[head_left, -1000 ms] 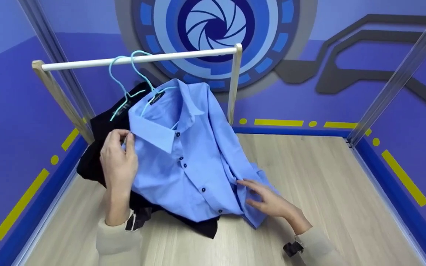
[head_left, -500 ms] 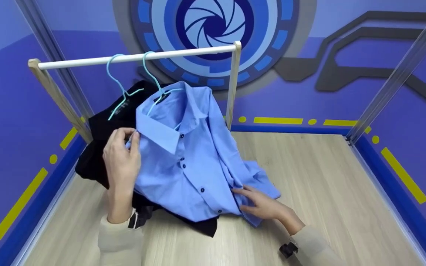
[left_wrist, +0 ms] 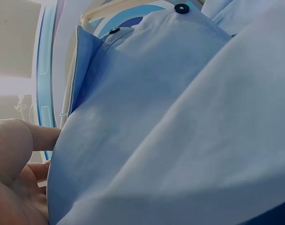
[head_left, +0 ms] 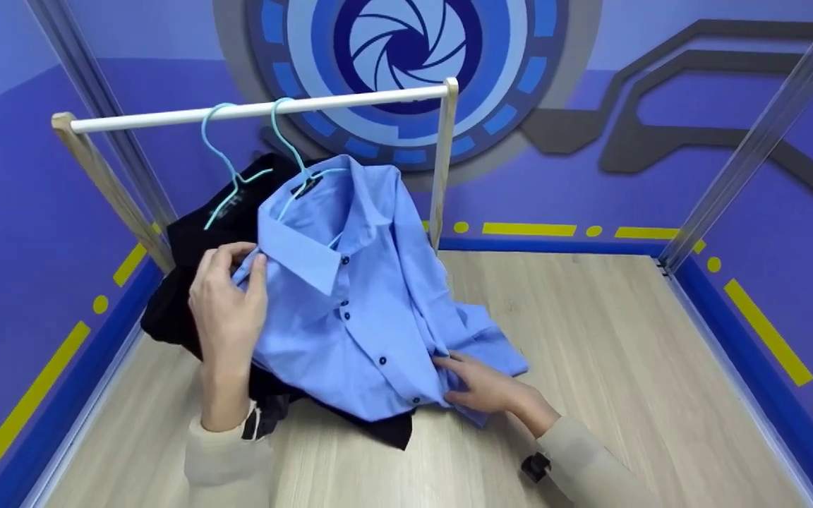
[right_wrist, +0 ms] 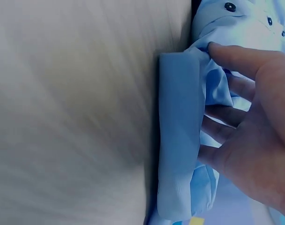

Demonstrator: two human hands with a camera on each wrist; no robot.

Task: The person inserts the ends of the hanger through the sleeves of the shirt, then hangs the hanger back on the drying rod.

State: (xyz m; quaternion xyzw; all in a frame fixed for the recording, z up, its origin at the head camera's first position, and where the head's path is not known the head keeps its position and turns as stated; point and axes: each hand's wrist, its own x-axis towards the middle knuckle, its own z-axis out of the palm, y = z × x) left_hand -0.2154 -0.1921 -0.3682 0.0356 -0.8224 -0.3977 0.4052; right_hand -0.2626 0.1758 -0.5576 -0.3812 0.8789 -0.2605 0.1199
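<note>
A light blue button-up shirt (head_left: 364, 310) hangs on a turquoise hanger (head_left: 285, 137), its collar open around it. At its shoulder on the left side, my left hand (head_left: 229, 303) pinches the cloth between thumb and fingers. In the left wrist view, the thumb of that hand (left_wrist: 20, 154) meets the shirt's edge. My right hand (head_left: 480, 384) touches the shirt low on its right side with extended fingers. The right wrist view has this hand (right_wrist: 259, 112) spread against the folds beside a sleeve cuff (right_wrist: 179, 136). Behind hangs a black garment (head_left: 202, 240) on a second turquoise hanger (head_left: 219, 148).
Both hangers hook over the white bar (head_left: 364, 99) of a rack with wooden legs (head_left: 443, 162). The light wooden tabletop (head_left: 590, 339) spreads below, walled in by blue panels (head_left: 533, 190). Shirt hem, sleeve and black cloth lie on the tabletop.
The blue shirt and its hanger have shifted right along the bar, with the left hand still at the shoulder. My right hand has moved left and slightly down along the shirt's side.
</note>
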